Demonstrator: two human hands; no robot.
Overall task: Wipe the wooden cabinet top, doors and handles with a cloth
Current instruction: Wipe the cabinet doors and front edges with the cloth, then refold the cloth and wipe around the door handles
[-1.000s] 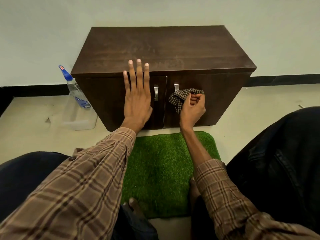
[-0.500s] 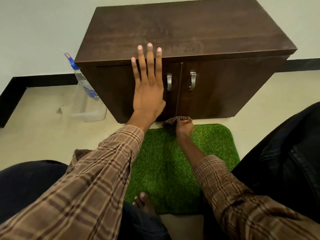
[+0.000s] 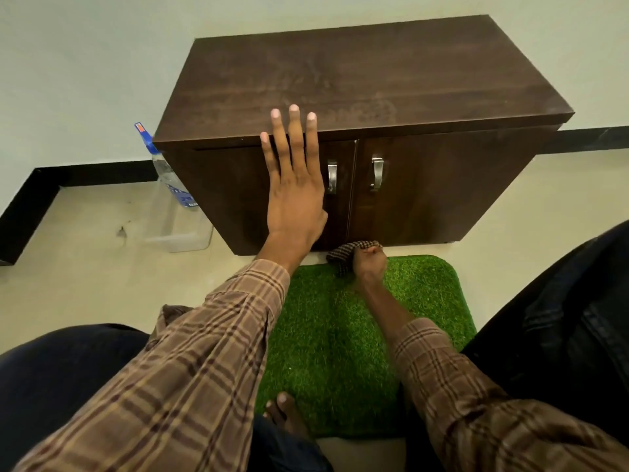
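The dark wooden cabinet (image 3: 357,83) sits against the wall, both doors shut, a green grass mat (image 3: 357,335) on the floor before it. A clear spray bottle (image 3: 170,185) stands just beside its left side. The left hand (image 3: 294,195) lies flat on the left door, fingers spread, tips over the top edge. Down low, the right hand (image 3: 369,262) fists around the checked cloth (image 3: 343,255) at the doors' bottom edge, possibly touching wood.
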